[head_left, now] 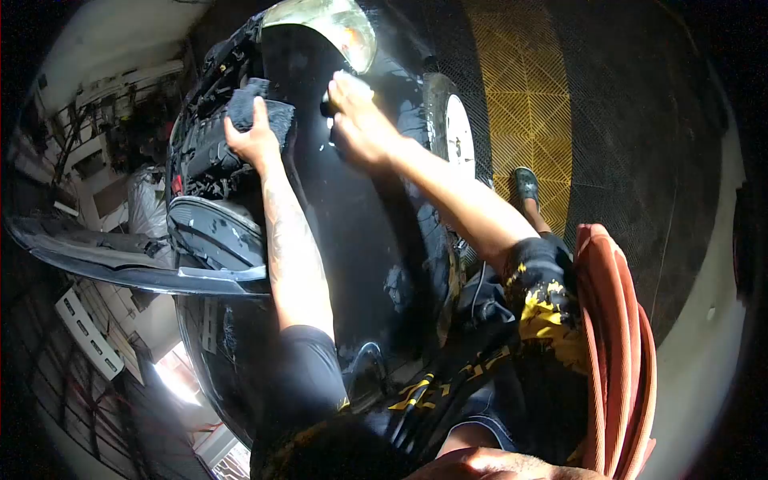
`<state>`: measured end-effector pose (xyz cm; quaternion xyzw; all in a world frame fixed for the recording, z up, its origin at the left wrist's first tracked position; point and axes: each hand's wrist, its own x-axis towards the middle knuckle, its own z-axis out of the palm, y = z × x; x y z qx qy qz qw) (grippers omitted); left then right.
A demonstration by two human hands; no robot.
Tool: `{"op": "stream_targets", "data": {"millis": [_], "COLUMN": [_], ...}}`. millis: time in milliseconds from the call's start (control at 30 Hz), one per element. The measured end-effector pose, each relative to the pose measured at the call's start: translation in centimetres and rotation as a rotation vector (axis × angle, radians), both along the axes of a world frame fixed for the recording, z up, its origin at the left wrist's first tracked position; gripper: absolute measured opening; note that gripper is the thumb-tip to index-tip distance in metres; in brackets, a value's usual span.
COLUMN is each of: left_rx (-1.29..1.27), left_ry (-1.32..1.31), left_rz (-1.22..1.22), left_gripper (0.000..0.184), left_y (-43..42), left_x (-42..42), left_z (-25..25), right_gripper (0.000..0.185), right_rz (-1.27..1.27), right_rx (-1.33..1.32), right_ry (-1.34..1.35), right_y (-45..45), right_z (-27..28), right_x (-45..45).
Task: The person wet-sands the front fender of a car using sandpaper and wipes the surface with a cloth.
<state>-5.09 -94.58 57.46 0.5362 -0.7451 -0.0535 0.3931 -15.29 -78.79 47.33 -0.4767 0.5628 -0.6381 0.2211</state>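
Observation:
A dark grey cloth [276, 118] is in my left hand [254, 144], whose thumb and forefinger stand apart around it. That hand is beside the uncovered engine bay [212, 152]. My right hand [360, 124] is on the glossy black fender [336, 208], just behind the headlight [352, 40]. Its fingers close over something small, pale on top and dark at the edge; glare hides what kind it is. A few white spots dot the paint by this hand.
The raised hood [144, 272] juts out on the left. Right of the fender are a wheel [458, 132] and a yellow strip of floor tiles [524, 88], where a shoe [526, 184] stands. Reddish-brown cloth [612, 344] hangs at my right shoulder.

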Motion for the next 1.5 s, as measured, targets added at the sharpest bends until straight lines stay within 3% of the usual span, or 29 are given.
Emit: {"op": "stream_targets", "data": {"millis": [33, 100, 133, 200, 333, 367, 433, 500, 567, 600, 633, 733, 800, 833, 900, 933, 1000, 1033, 1100, 1133, 1200, 1233, 1333, 1400, 1433, 1500], "left_rx": [-0.037, 0.160, 0.183, 0.207, 0.173, 0.167, 0.203, 0.155, 0.220, 0.192, 0.179, 0.217, 0.187, 0.159, 0.181, 0.205, 0.215, 0.229, 0.227, 0.221, 0.223, 0.216, 0.181, 0.185, 0.191, 0.158], "left_ry": [0.093, 0.466, 0.496, 0.550, 0.424, 0.433, 0.403, 0.417, 0.438, 0.419, 0.396, 0.339, 0.357, 0.352, 0.379, 0.392, 0.384, 0.370, 0.363, 0.342, 0.327, 0.343, 0.383, 0.330, 0.282, 0.262], "left_rz": [0.006, -0.161, -0.178, -0.158, -0.085, -0.075, -0.115, -0.113, -0.153, -0.132, -0.121, -0.057, -0.048, -0.017, -0.074, -0.119, -0.111, -0.112, -0.085, -0.070, -0.078, -0.088, -0.112, -0.110, -0.103, -0.031], "left_gripper": [0.063, 0.055, 0.052, 0.051, 0.054, 0.054, 0.055, 0.053, 0.050, 0.048, 0.048, 0.053, 0.061, 0.065, 0.071, 0.076, 0.079, 0.082, 0.082, 0.083, 0.083, 0.082, 0.079, 0.079, 0.080, 0.081], "left_y": [-0.7, -2.4, -2.8, -2.8, -2.5, -2.3, -1.7, -2.9, -2.4, -2.2, -2.4, -0.9, -2.1, -3.1, -2.7, -2.4, -2.8, -2.8, -2.7, -2.6, -2.9, -2.8, -2.7, -2.9, -2.9, -3.8], "left_x": [0.7, 1.7, 2.1, 1.9, 1.3, 1.2, 0.7, 1.5, 1.3, 1.2, 1.3, 0.2, 1.8, 2.2, 1.6, 1.6, 1.8, 2.0, 2.2, 2.3, 1.4, 1.4, 1.6, 1.7, 1.9, 3.1], "left_z": [-0.8, -1.6, -1.7, -1.8, -1.6, -1.6, -0.9, -1.9, -1.4, -1.4, -1.6, -0.3, -1.6, -2.4, -1.8, -1.6, -1.8, -1.8, -1.9, -1.8, -1.7, -1.8, -1.9, -1.7, -1.7, -2.4], "right_gripper": [0.060, 0.059, 0.061, 0.064, 0.065, 0.066, 0.059, 0.067, 0.067, 0.071, 0.067, 0.062, 0.059, 0.060, 0.046, 0.048, 0.054, 0.059, 0.056, 0.060, 0.067, 0.068, 0.061, 0.050, 0.047, 0.047], "right_rz": [-0.040, 0.029, 0.156, 0.156, -0.005, 0.017, -0.100, 0.144, 0.219, 0.236, 0.132, -0.019, -0.071, 0.062, 0.118, 0.135, 0.160, 0.163, -0.123, -0.146, 0.132, 0.177, 0.281, 0.042, 0.106, -0.273], "right_rx": [0.026, 0.011, -0.039, -0.100, 0.092, 0.068, 0.026, -0.100, 0.070, -0.046, -0.011, 0.072, 0.070, 0.198, -0.125, -0.129, 0.009, 0.154, 0.042, 0.131, 0.279, 0.287, -0.171, 0.026, 0.283, 0.032], "right_ry": [-0.022, 0.002, 0.056, -0.046, 0.130, 0.023, 0.012, -0.137, 0.116, -0.069, 0.049, 0.062, 0.037, 0.258, -0.360, -0.112, 0.101, 0.060, 0.144, 0.137, 0.438, 0.742, 0.111, 0.157, 0.035, 0.322], "right_y": [-0.6, 3.1, 6.4, 10.7, 1.1, -0.8, 0.2, 6.4, 12.1, 10.8, 8.6, -0.9, -1.1, 1.8, 6.6, 8.2, 6.6, 2.8, -3.1, -3.3, 1.1, 4.5, 7.0, 0.8, -1.8, -3.5], "right_z": [0.0, -0.1, 0.5, 1.8, -1.5, -1.7, -1.1, -0.4, 2.3, 1.5, 0.2, -1.2, -0.2, 1.3, 4.2, 4.1, 3.3, 2.0, -0.3, 0.2, 3.3, 5.2, 5.8, 3.2, 3.0, 0.3], "right_x": [-0.3, 3.3, 4.9, 6.0, 1.2, -1.1, -0.3, 4.6, 7.1, 6.6, 5.9, -1.1, -0.2, 2.0, 5.3, 6.1, 4.8, 2.4, -1.7, -1.7, 2.0, 5.3, 6.6, 2.5, -1.0, -0.7]}}
